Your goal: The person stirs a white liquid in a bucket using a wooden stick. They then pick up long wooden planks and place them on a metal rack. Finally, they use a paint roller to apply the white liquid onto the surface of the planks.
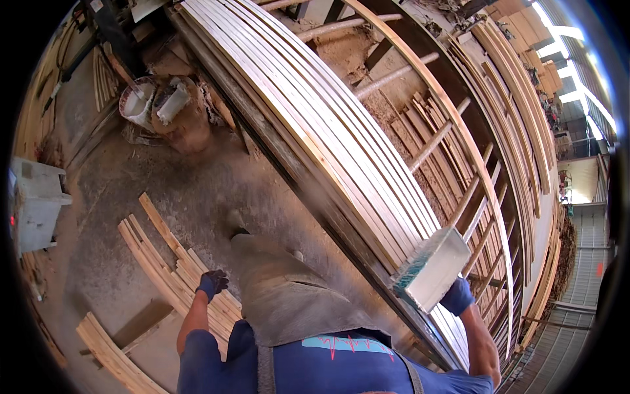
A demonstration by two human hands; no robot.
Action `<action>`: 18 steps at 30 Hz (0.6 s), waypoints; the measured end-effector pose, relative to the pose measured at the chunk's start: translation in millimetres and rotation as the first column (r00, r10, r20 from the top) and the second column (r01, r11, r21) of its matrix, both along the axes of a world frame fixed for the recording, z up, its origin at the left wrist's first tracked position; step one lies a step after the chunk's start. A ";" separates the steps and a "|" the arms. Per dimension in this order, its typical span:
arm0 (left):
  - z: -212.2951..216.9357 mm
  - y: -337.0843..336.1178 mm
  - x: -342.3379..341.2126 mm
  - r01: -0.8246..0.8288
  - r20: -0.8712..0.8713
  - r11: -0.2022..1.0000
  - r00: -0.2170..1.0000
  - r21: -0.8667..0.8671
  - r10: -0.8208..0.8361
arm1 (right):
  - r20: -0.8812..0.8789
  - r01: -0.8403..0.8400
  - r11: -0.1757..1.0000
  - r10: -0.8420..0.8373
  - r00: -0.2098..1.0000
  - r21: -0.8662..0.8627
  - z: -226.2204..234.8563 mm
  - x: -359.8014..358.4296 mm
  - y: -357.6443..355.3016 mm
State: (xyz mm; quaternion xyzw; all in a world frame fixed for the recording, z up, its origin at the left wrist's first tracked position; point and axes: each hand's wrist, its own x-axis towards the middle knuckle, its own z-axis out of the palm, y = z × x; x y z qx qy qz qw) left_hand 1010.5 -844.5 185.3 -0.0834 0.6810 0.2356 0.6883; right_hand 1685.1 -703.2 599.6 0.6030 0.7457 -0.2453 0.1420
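My right hand (457,297), in a blue glove, is closed on a white boxy block (438,268) with a teal, bristle-like edge, perhaps a wide brush; its exact kind does not show. The block's teal edge lies at the near end of a row of long pale wooden strips (328,125), packed side by side. White, wet-looking streaks run along their tops. At my left side hangs my left hand (213,284) in a dark blue glove, fingers loosely bent with nothing visible in them. Below it are stacked boards (174,285).
A white bucket (136,104) and a similar white block (172,104) stand at the far left. Along the strips' right side runs a rack with round wooden bars (438,138). More boards (111,354) lie lower left, near a grey plastic stool (41,200).
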 end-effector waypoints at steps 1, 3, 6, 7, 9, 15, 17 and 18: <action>-15.4 7.0 -18.6 -0.055 0.211 0.994 0.977 0.093 0.035 | 0.016 -0.037 0.999 0.038 0.999 -0.026 -0.6 -15.3 22.8; -24.2 27.7 -39.0 -0.078 0.287 0.987 0.957 0.141 0.035 | 0.073 -0.155 0.987 0.158 0.985 -0.042 3.3 -58.9 84.5; -12.7 68.7 -59.1 0.027 0.002 0.996 1.000 0.088 -0.027 | -0.018 -0.254 0.948 0.262 0.965 0.193 -5.2 -158.1 171.5; -19.9 78.4 -69.0 0.026 0.003 0.993 1.000 0.111 -0.027 | -0.097 -0.248 0.937 0.279 0.955 0.247 -17.6 -183.6 200.9; -36.7 90.3 -99.2 -0.085 0.099 0.984 0.993 0.154 0.070 | -0.149 -0.259 0.908 0.322 0.935 0.330 -32.3 -247.2 262.8; -32.5 166.4 -191.0 -0.089 0.029 0.951 0.996 0.295 0.084 | -0.234 -0.106 0.918 0.208 0.950 0.382 -51.3 -447.4 431.6; -16.3 200.1 -219.5 -0.045 -0.040 0.926 0.997 0.374 0.065 | -0.261 0.003 0.885 0.134 0.956 0.466 -51.2 -491.7 458.8; -12.6 208.1 -236.0 -0.055 -0.072 0.920 0.993 0.389 0.090 | -0.324 0.064 0.891 0.096 0.941 0.449 -51.3 -512.2 465.5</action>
